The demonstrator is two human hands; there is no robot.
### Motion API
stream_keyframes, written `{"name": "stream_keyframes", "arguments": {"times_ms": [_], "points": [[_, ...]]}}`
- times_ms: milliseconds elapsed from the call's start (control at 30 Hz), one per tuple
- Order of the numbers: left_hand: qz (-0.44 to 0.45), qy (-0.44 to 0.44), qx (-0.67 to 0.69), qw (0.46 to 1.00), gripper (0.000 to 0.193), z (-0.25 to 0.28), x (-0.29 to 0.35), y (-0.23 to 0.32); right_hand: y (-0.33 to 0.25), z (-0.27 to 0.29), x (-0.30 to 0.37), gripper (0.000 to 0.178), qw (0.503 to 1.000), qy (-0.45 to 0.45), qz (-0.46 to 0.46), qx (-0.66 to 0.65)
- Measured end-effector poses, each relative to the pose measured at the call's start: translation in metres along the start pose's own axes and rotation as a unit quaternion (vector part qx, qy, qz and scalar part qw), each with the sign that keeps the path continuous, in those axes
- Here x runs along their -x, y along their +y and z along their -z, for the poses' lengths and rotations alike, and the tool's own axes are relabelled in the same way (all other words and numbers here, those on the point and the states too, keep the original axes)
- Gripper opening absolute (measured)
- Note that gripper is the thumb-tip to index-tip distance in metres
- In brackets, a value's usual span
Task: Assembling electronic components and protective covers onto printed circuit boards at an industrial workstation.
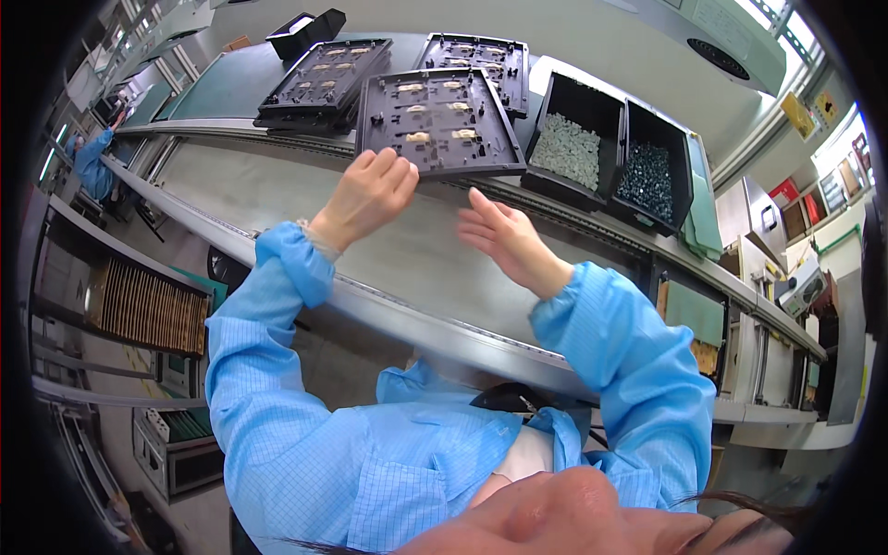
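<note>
Closest, the blue sleeves (610, 338) of the person reach over the metal near edge of a pale grey table (435, 268). The right hand (504, 239) hangs above that surface, fingers loosely extended and thumb raised, its grip open and holding nothing, just short of a dark tray (444, 123). The left hand (368, 192) is at the tray's near left corner, fingers curled inward; whether its grip has hold of the edge cannot be told. The tray lies at the far side of the table, over the rail (564, 215), with small cream pieces (463, 134) set in two columns inside. To its right stand two black bins (685, 176), the left one filled with pale bits (564, 153), the other with dark bluish ones (646, 176). Beyond, a tray stack (319, 81) sits left and another dark tray (511, 65) behind; farther back is a black box (305, 35).
</note>
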State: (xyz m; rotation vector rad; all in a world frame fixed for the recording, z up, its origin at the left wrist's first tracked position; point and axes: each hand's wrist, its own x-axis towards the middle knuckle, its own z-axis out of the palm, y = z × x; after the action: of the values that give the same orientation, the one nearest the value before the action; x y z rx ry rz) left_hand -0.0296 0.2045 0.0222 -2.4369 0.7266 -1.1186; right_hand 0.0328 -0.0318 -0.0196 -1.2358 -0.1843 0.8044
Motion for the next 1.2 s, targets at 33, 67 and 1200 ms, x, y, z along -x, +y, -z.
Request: {"name": "stream_keyframes", "arguments": {"times_ms": [33, 67, 1200], "points": [[-0.003, -0.002, 0.002, 1.000, 0.018, 0.008, 0.001, 0.008, 0.005, -0.011, -0.006, 0.061, 0.994, 0.022, -0.021, -0.102], [-0.007, -0.006, 0.009, 1.000, 0.016, 0.015, 0.002, 0.016, 0.011, -0.021, -0.010, 0.061, 0.994, 0.024, -0.021, -0.107], [0.497, -0.227, 0.655, 0.523, 0.026, -0.020, 0.037, 0.081, 0.027, 0.137, 0.112, 0.032, 0.958, 0.253, -0.060, -0.118]]}}
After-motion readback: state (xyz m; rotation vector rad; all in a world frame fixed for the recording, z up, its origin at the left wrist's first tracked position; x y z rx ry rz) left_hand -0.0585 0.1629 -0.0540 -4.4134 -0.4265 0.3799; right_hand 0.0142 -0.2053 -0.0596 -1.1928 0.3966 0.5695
